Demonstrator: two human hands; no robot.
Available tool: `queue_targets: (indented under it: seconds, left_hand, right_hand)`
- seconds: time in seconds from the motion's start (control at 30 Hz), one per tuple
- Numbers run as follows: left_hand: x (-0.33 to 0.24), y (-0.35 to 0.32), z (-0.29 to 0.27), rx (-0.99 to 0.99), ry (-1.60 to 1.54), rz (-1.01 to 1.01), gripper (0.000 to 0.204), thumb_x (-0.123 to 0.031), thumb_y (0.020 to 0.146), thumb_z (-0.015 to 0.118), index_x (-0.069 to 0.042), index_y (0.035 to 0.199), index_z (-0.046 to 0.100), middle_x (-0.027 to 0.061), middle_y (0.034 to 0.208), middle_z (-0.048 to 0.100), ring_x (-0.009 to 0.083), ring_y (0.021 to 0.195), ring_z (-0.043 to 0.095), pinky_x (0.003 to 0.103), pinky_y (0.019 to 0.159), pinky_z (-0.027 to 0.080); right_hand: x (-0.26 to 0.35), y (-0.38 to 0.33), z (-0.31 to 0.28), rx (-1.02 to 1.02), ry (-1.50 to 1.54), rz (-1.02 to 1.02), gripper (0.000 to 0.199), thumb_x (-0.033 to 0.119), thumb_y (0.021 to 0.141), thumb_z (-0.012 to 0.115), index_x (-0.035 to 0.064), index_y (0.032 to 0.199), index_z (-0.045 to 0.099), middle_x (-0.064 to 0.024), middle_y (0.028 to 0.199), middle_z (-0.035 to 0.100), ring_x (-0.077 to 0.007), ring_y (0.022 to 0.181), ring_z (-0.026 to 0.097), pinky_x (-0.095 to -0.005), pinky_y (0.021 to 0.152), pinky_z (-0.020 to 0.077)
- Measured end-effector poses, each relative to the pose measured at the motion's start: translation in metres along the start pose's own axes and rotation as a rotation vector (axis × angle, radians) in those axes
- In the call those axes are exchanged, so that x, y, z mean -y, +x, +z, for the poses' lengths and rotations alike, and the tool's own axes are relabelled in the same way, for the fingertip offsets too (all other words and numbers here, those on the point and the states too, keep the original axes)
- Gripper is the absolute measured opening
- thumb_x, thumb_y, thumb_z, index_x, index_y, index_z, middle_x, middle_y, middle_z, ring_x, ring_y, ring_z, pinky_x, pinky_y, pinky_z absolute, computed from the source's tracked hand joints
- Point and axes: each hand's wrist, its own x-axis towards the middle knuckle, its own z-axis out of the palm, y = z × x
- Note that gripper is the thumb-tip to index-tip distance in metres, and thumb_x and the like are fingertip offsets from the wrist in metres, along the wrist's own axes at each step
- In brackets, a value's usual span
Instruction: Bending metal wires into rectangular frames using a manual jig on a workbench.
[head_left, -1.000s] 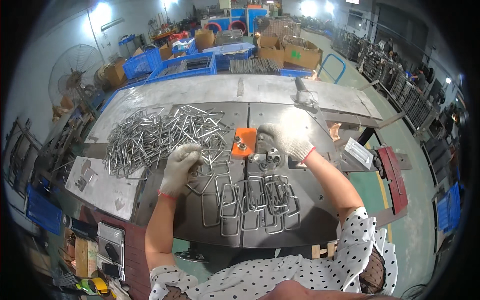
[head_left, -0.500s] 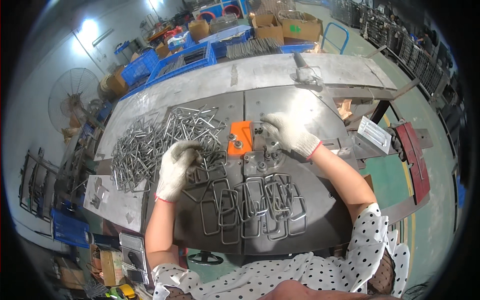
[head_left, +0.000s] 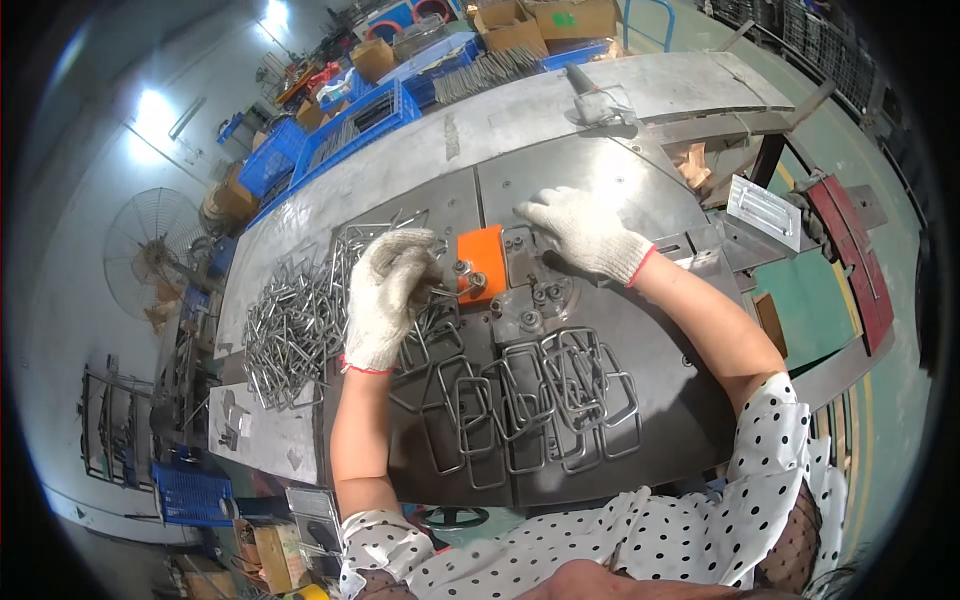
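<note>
Both my hands wear white knit gloves over a steel bending table (head_left: 620,190). My left hand (head_left: 385,295) grips a bent wire piece (head_left: 445,292) and holds its end against the pins beside an orange block (head_left: 482,262). My right hand (head_left: 575,230) lies with fingers spread on the grey jig plate (head_left: 520,265) right of the orange block, holding nothing. Several finished rectangular wire loops (head_left: 545,395) lie in a heap on the dark plate in front of me.
A big pile of U-shaped wire pieces (head_left: 295,320) lies at the table's left. Blue crates (head_left: 365,115) and cardboard boxes (head_left: 575,18) stand behind the table. A floor fan (head_left: 150,240) is at far left, a red-edged frame (head_left: 850,260) at right.
My left hand has moved right from the wire pile to the orange block, bringing a wire piece. My right hand has stayed on the jig. The view has shifted closer.
</note>
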Motion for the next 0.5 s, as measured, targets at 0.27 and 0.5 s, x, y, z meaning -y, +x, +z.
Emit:
queue_targets:
  seconds: [0.27,0.5]
  left_hand:
    - [0.007,0.035,0.036,0.212,0.101,-0.097,0.026,-0.018,0.103,0.060,-0.001,0.121,0.068,0.0020,0.085,0.068,0.0055,0.069,0.056,0.020,0.062,0.045]
    - [0.009,0.041,0.052,0.318,0.117,-0.081,0.024,-0.020,0.104,0.062,-0.003,0.119,0.070,-0.0004,0.081,0.067,0.0026,0.060,0.049,0.020,0.050,0.038]
  right_hand:
    - [-0.012,-0.007,0.020,0.205,-0.152,-0.049,0.034,0.021,0.089,0.062,0.0182,0.122,0.071,-0.0056,0.118,0.067,-0.0275,0.114,0.062,-0.0429,0.093,0.0491]
    - [-0.008,-0.008,0.015,0.226,-0.200,-0.039,0.034,0.023,0.090,0.062,0.0193,0.123,0.071,-0.0037,0.122,0.067,-0.0262,0.117,0.060,-0.0439,0.094,0.0469]
